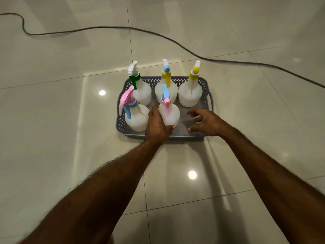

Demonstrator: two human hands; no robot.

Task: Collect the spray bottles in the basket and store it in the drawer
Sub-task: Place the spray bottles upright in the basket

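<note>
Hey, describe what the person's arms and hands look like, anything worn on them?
Both forearms are bare and hairy up to the frame edge, with no sleeves showing. The left hand and right hand wear no gloves, and no rings, watch or bands are visible.

The basket (205,88) is grey-lilac, its walls pierced with a lattice pattern of small holes. All five spray bottles have milky white bodies. The back left bottle (143,93) has a white spray head over a green collar and trigger. The back middle bottle (166,92) has a white and light blue head with a yellow collar and trigger. The back right bottle (190,94) has a white nozzle and a yellow collar. The front left bottle (136,120) has a pink head with a blue trigger. The front middle bottle (169,115) has a blue head with a pink trigger. The floor (61,120) is glossy cream tile with thin dark joints. The cable (175,42) is dark brown.
</note>
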